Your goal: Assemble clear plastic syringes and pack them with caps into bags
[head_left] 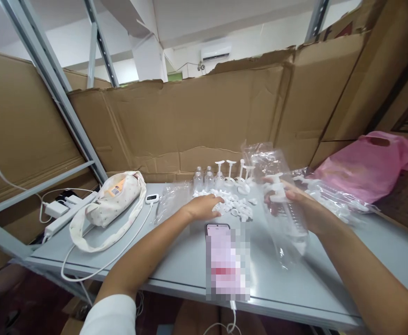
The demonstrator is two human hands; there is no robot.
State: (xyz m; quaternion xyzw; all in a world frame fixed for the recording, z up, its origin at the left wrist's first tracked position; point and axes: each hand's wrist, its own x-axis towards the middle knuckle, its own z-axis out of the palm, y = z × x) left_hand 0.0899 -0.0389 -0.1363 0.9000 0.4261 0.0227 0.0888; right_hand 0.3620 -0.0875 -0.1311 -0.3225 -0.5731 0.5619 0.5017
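Observation:
My left hand (204, 207) rests at the edge of a pile of small white plastic caps (238, 207), its fingers apart. On the right, my right hand (294, 197) grips a crinkled clear plastic bag (271, 163) above the table. A clear ridged bottle (296, 225) shows through the film, with a white plastic part (277, 191) near my fingers. Behind the caps, small clear bottles (209, 177) stand upright. Several white T-shaped plungers (230, 170) stand beside them.
A phone (218, 227) on a cable lies at the table's front. To the left are a cloth bag (109, 204), a small white device (152, 199) and a power strip (67, 216). A flat clear bag (174, 200), bagged white parts (332, 197) and a pink bag (360, 167) lie around. Cardboard (197, 116) walls the back.

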